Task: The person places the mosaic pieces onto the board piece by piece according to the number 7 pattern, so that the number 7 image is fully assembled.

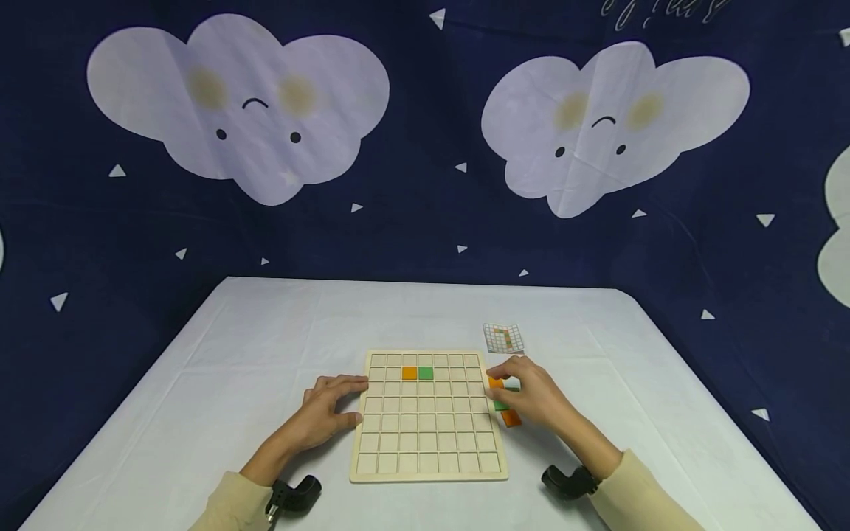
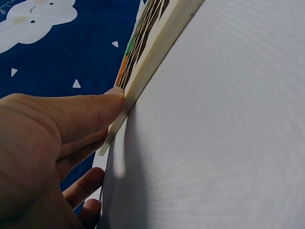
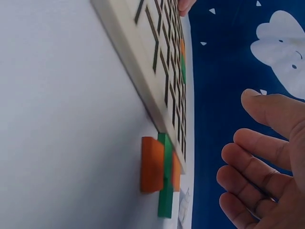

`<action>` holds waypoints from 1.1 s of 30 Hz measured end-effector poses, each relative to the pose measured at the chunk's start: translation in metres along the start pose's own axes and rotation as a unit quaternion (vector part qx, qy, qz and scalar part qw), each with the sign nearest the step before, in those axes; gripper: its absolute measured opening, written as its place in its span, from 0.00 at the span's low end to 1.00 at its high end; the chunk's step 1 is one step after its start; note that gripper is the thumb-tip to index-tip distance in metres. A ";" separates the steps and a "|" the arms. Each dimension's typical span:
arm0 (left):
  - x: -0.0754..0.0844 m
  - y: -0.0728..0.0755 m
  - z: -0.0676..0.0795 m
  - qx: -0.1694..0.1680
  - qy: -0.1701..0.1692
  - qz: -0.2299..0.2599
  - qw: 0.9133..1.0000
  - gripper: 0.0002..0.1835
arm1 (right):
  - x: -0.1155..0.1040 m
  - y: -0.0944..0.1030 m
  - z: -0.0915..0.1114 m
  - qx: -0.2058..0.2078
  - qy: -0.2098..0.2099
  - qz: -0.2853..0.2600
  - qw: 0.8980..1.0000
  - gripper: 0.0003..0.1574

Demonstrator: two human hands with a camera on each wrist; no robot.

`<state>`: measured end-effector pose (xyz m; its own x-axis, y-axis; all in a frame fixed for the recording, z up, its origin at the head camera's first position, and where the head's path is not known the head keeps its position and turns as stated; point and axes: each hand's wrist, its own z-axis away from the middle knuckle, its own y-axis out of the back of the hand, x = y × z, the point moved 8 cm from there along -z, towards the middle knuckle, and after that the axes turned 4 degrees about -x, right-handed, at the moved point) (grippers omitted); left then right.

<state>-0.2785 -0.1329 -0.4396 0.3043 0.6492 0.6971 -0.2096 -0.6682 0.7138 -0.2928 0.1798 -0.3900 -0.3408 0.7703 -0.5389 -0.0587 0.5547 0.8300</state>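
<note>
One board point(image 1: 429, 442): left hand point(image 1: 327, 408) touches its left edge, fingers straight.
Loose tiles point(image 1: 510, 418): beside the board's right edge.
Right hand point(image 1: 534, 392): empty, thumb and fingers apart near them; likely picking one, calling for a pinch.
Set tiles point(image 1: 409, 373): board's second-farthest row.
Card point(image 1: 503, 338): beyond its right corner.
</note>
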 end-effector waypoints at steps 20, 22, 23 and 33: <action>0.001 0.000 0.000 -0.004 0.001 -0.003 1.000 0.27 | 0.021 -0.002 0.028 0.003 -0.012 0.035 0.999 0.21; 0.000 0.000 0.000 -0.004 0.001 -0.004 1.000 0.27 | 0.022 -0.001 0.029 0.007 -0.005 0.044 0.999 0.21; 0.001 0.000 0.000 -0.004 0.001 -0.005 1.000 0.27 | 0.022 -0.001 0.030 0.009 -0.003 0.048 0.999 0.20; 0.000 0.000 0.000 -0.004 0.001 -0.003 1.000 0.27 | 0.032 -0.006 0.036 -0.009 -0.026 0.062 0.998 0.19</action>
<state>-0.2786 -0.1328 -0.4398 0.3039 0.6537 0.6931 -0.2162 -0.6612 0.7184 -0.2698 0.2122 -0.4179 -0.2970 0.8487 -0.4375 -0.0359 0.4479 0.8933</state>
